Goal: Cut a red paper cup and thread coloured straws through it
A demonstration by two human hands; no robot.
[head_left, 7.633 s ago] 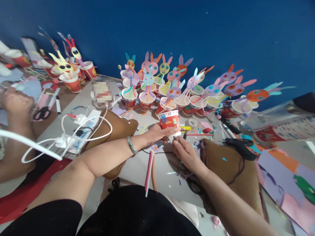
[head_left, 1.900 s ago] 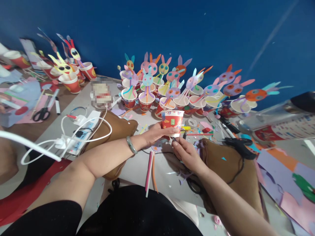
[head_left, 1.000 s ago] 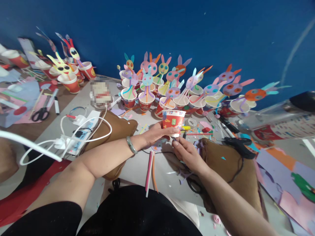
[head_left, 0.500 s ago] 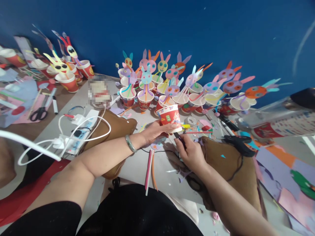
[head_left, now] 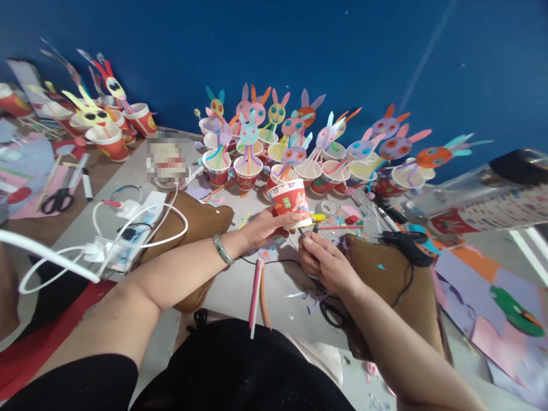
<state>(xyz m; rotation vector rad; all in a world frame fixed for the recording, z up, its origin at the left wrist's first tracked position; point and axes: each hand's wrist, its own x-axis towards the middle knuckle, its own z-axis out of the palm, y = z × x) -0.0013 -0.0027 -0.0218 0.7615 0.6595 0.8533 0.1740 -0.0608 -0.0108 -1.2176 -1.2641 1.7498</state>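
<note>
A red paper cup (head_left: 287, 201) with a white rim is tilted in my left hand (head_left: 262, 229), whose fingers wrap its lower side. My right hand (head_left: 327, 260) is closed around a slim dark tool (head_left: 301, 233); its tip is close to the cup's base. The tool's kind and most of its length are hidden by the fingers. Below the cup lies a round paper face (head_left: 269, 250), with pink, white and orange paper strips (head_left: 256, 297) reaching over the table edge towards me.
Several cups with paper rabbits (head_left: 248, 165) stand along the blue wall. A power strip (head_left: 143, 234) with white cables is left, beside a brown cushion (head_left: 197, 214). Right are a black glue gun (head_left: 406, 246), a clear plastic bottle-like container (head_left: 483, 200), scissors (head_left: 331, 314) and coloured paper (head_left: 471, 291).
The view has turned slightly right, so most things appear shifted left. My right hand has tilted, and the tool's tip shows differently below the cup. My left hand keeps its hold.
</note>
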